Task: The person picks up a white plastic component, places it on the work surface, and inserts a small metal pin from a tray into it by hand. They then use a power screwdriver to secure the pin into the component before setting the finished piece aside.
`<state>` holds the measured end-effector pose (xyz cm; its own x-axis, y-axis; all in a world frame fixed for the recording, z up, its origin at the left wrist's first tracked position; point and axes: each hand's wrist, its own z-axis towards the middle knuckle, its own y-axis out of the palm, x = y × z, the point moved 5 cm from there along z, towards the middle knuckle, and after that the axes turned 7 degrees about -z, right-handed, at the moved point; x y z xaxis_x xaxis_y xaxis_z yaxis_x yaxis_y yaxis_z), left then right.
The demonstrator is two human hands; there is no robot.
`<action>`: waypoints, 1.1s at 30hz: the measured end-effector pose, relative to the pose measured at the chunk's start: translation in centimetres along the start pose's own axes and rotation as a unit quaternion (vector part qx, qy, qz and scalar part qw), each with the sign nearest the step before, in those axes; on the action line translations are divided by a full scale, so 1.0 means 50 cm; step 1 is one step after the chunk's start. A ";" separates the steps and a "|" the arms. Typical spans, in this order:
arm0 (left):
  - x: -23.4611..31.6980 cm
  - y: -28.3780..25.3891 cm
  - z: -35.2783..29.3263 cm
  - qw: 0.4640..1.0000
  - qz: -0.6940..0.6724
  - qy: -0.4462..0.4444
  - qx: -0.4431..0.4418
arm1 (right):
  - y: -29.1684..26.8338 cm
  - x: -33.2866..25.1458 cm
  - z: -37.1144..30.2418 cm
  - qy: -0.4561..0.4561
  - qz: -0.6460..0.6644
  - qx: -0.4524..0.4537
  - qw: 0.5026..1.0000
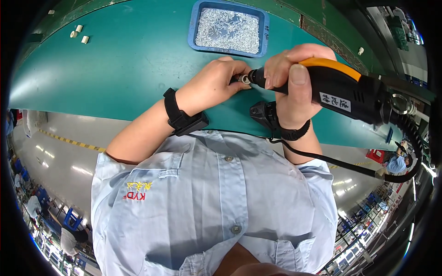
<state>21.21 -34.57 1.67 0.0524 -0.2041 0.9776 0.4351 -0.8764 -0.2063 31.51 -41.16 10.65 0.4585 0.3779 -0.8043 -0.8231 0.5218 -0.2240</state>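
My left hand (209, 83) pinches a small whitish ring-shaped part (244, 79) just above the green table. Wrapped in my right hand (294, 87) is a black and orange electric screwdriver (343, 89), lying nearly level with its nose to the left. Its tip comes right up to the pinched part; whether the two touch I cannot tell. Beyond my hands is a blue tray (230, 52) with many small silvery pieces (228, 31) in it. Black bands with small devices circle both my wrists.
Three short white cylinders (85, 39) are at the table's far left. A similar white piece (361, 50) sits at the far right edge. From the screwdriver's back end a coiled black cable (418, 142) curves down on the right. Behind me, people work at other benches.
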 end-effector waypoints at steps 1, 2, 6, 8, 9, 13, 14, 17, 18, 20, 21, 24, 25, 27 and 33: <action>0.001 -0.001 0.001 1.000 0.009 0.003 -0.004 | 0.002 -0.007 0.002 -0.003 0.000 0.000 1.000; 0.004 -0.001 0.002 1.000 0.018 0.006 -0.009 | -0.002 -0.016 0.004 0.021 0.035 0.019 0.999; 0.025 -0.011 -0.010 0.983 0.103 0.149 0.031 | -0.047 -0.060 0.010 -0.045 0.263 0.017 0.964; 0.028 -0.060 0.021 0.983 0.094 0.139 0.078 | -0.077 -0.100 0.007 -0.064 0.240 0.083 0.965; 0.035 -0.093 0.044 0.983 0.071 0.128 0.111 | -0.083 -0.111 0.003 -0.072 0.244 0.085 0.963; 0.004 -0.264 0.167 0.977 0.115 0.020 0.178 | -0.095 -0.086 -0.015 -0.051 0.180 0.091 0.978; -0.016 -0.303 0.197 0.973 0.132 -0.011 0.188 | -0.093 -0.078 -0.019 -0.038 0.175 0.093 0.979; -0.102 -0.404 0.255 0.955 0.193 -0.036 0.223 | -0.079 -0.071 -0.022 -0.017 0.173 0.085 0.981; -0.117 -0.422 0.266 0.953 0.200 -0.033 0.225 | -0.082 -0.065 -0.024 -0.013 0.161 0.093 0.982; -0.123 -0.467 0.275 0.917 0.265 -0.017 0.297 | -0.087 -0.058 -0.023 -0.005 0.136 0.110 0.985; -0.111 -0.480 0.280 0.898 0.295 -0.009 0.327 | -0.091 -0.054 -0.024 -0.008 0.137 0.115 0.984; -0.089 -0.586 0.236 0.796 0.287 -0.018 0.533 | -0.103 -0.035 -0.024 0.023 0.104 0.157 0.982; -0.092 -0.629 0.212 0.756 0.263 -0.017 0.599 | -0.103 -0.030 -0.022 0.021 0.107 0.158 0.981; -0.115 -0.691 0.189 0.696 0.224 -0.084 0.677 | -0.103 -0.022 -0.019 0.032 0.088 0.161 0.982; -0.291 -0.852 0.194 0.874 -0.002 -0.041 0.484 | -0.101 -0.027 -0.017 0.032 0.095 0.136 0.986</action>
<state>10.63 9.94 -3.34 0.0964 -0.1342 0.9863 0.9900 -0.0897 -0.1090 34.76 -44.96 12.39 0.2752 0.4433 -0.8531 -0.7680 0.6351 0.0824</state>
